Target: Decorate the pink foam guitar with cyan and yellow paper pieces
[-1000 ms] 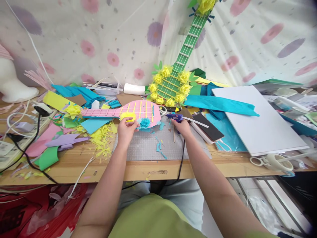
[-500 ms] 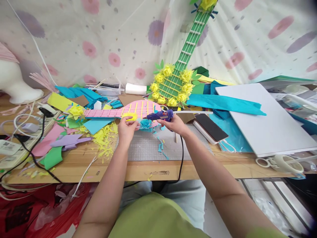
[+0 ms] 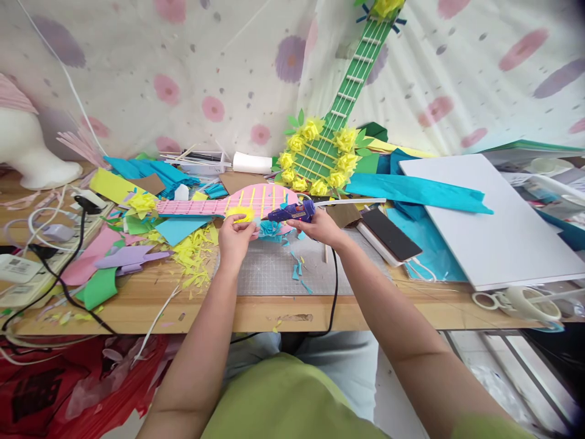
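A pink paper guitar (image 3: pixel 205 207) lies flat on the wooden table, its round body over a grey cutting mat (image 3: pixel 274 268). My left hand (image 3: pixel 235 235) pinches a yellow paper flower (image 3: pixel 240 214) against the guitar's body, beside a teal paper flower (image 3: pixel 269 228). My right hand (image 3: pixel 320 228) grips a blue glue gun (image 3: pixel 292 213), whose nozzle points left toward the two flowers. Its black cord (image 3: pixel 335 286) drops over the table's front edge.
A green paper guitar (image 3: pixel 329 146) ringed with yellow flowers leans on the spotted cloth behind. A white board (image 3: pixel 493 225), a dark phone (image 3: pixel 390 235) and teal paper lie right. Coloured paper scraps, cables and a power strip (image 3: pixel 27 274) cover the left. Scissors (image 3: pixel 516 302) rest at the right front edge.
My right hand has lifted the glue gun off the mat and swung it left, so the nozzle now points at the flowers. My left hand has stayed on the yellow flower.
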`<state>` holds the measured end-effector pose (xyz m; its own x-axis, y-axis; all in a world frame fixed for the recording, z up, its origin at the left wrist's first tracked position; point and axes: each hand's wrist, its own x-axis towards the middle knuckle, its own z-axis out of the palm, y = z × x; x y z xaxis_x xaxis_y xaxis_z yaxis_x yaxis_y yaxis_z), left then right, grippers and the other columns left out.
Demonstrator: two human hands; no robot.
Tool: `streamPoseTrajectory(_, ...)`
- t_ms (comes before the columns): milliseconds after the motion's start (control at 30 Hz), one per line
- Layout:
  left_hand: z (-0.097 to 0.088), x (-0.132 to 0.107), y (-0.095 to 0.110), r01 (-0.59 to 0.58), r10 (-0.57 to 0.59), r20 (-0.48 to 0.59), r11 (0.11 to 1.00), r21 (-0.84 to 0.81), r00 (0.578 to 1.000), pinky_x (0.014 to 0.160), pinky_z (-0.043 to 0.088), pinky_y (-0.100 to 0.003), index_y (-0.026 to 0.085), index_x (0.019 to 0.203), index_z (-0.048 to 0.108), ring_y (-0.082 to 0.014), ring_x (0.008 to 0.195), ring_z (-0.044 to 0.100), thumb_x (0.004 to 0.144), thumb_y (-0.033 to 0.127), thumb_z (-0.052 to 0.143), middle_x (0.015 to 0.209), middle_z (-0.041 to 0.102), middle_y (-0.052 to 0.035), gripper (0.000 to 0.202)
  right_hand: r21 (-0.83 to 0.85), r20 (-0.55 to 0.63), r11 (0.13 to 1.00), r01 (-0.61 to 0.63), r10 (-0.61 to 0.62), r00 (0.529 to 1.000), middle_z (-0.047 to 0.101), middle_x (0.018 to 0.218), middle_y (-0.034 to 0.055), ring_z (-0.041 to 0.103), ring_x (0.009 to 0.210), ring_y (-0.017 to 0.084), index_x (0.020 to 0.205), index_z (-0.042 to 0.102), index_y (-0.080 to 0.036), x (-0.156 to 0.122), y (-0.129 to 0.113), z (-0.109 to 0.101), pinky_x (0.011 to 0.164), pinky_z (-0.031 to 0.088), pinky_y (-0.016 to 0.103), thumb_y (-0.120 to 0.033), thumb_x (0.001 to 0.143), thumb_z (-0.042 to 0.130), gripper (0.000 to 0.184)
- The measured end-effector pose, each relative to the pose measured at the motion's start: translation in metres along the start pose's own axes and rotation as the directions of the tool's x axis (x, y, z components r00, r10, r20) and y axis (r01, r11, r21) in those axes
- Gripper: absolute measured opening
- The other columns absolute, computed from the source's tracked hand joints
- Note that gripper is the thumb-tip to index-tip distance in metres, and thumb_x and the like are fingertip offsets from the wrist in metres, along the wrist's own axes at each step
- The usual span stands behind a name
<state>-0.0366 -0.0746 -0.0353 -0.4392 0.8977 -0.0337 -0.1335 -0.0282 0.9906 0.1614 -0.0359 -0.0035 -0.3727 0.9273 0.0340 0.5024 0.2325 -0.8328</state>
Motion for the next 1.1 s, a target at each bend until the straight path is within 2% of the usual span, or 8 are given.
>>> streamPoseTrajectory(333,-0.001,0.0,-0.005,0.005,-0.005,0.002,1.0,0.003,1.0,0.052,0.054,-0.023,0.014,0.089,0.052,-0.0156,0.06,0.067,0.061,0.015,0.068,0.061,0.065,0.001,0.032,0.006,-0.025,1.0,0.012,-0.012,1.0,0.059,0.058,0.001,0.054,0.056,0.013,0.069,0.062,-0.018,0.005,0.003,0.003,0.055,0.041,0.026,-0.055,0.068,0.063,0.037)
streamPoseTrajectory(533,-0.001,-0.001,-0.006,-0.001,0.001,0.007,1.0,-0.011,1.0,0.051,0.054,-0.022,0.014,0.089,0.052,-0.0151,0.059,0.067,0.06,0.015,0.068,0.061,0.065,0.0014,0.033,0.028,-0.042,0.999,0.031,-0.03,0.999,0.059,0.06,0.0005,0.051,0.055,0.012,0.07,0.062,-0.018,0.007,0.003,0.004,0.054,0.04,0.025,-0.054,0.067,0.065,0.036)
streamPoseTrajectory(667,-0.003,-0.001,-0.007,-0.008,0.009,0.007,1.0,-0.026,1.0,0.051,0.054,-0.022,0.014,0.09,0.052,-0.0148,0.059,0.067,0.06,0.016,0.069,0.062,0.065,0.0012,0.034,0.107,-0.021,0.994,0.005,-0.003,1.0,0.047,0.047,-0.0031,0.039,0.043,0.008,0.063,0.059,-0.018,0.004,0.003,0.0,0.045,0.033,0.024,-0.059,0.07,0.06,0.042)
streamPoseTrajectory(767,-0.007,0.0,-0.008,0.001,-0.001,0.005,0.999,-0.052,1.0,0.051,0.055,-0.022,0.013,0.09,0.052,-0.0148,0.059,0.067,0.06,0.016,0.068,0.062,0.065,0.0007,0.035,0.21,-0.092,0.977,0.035,-0.016,0.996,0.041,0.044,-0.0043,0.037,0.04,0.007,0.063,0.06,-0.016,0.001,0.013,-0.009,0.043,0.031,0.023,-0.062,0.072,0.056,0.047)
streamPoseTrajectory(833,-0.01,0.001,-0.007,0.012,-0.012,-0.001,0.997,-0.07,1.0,0.052,0.055,-0.023,0.013,0.091,0.052,-0.0148,0.06,0.067,0.06,0.016,0.069,0.064,0.065,0.0,0.035,0.256,-0.21,0.965,0.048,0.007,0.978,0.044,0.046,-0.0035,0.038,0.041,0.007,0.066,0.061,-0.015,0.0,0.029,-0.017,0.044,0.032,0.024,-0.062,0.072,0.055,0.048)
streamPoseTrajectory(900,-0.014,0.002,-0.005,0.02,-0.022,-0.017,0.996,-0.082,1.0,0.052,0.055,-0.023,0.013,0.09,0.052,-0.0143,0.059,0.067,0.06,0.016,0.069,0.065,0.065,-0.0001,0.035,0.246,-0.34,0.969,0.012,0.075,0.937,0.046,0.046,-0.003,0.039,0.042,0.008,0.067,0.062,-0.015,0.0,0.05,-0.025,0.044,0.034,0.024,-0.062,0.071,0.056,0.048)
streamPoseTrajectory(967,-0.018,0.003,-0.002,0.031,-0.034,-0.046,0.996,-0.083,0.998,0.052,0.055,-0.023,0.013,0.089,0.052,-0.0136,0.058,0.066,0.06,0.015,0.068,0.066,0.065,0.0002,0.033,0.199,-0.455,0.976,-0.091,0.174,0.874,0.052,0.051,-0.0006,0.041,0.043,0.009,0.068,0.062,-0.014,0.0,0.074,-0.031,0.045,0.035,0.025,-0.062,0.068,0.059,0.048)
streamPoseTrajectory(1100,-0.025,0.005,0.007,0.053,-0.057,-0.084,0.997,-0.055,0.995,0.052,0.054,-0.023,0.013,0.088,0.052,-0.0129,0.058,0.065,0.062,0.012,0.066,0.066,0.063,0.0006,0.03,0.03,-0.545,0.939,-0.343,0.303,0.782,0.063,0.063,0.0064,0.056,0.056,0.018,0.075,0.066,-0.014,-0.003,0.107,-0.033,0.056,0.043,0.029,-0.06,0.066,0.061,0.047)
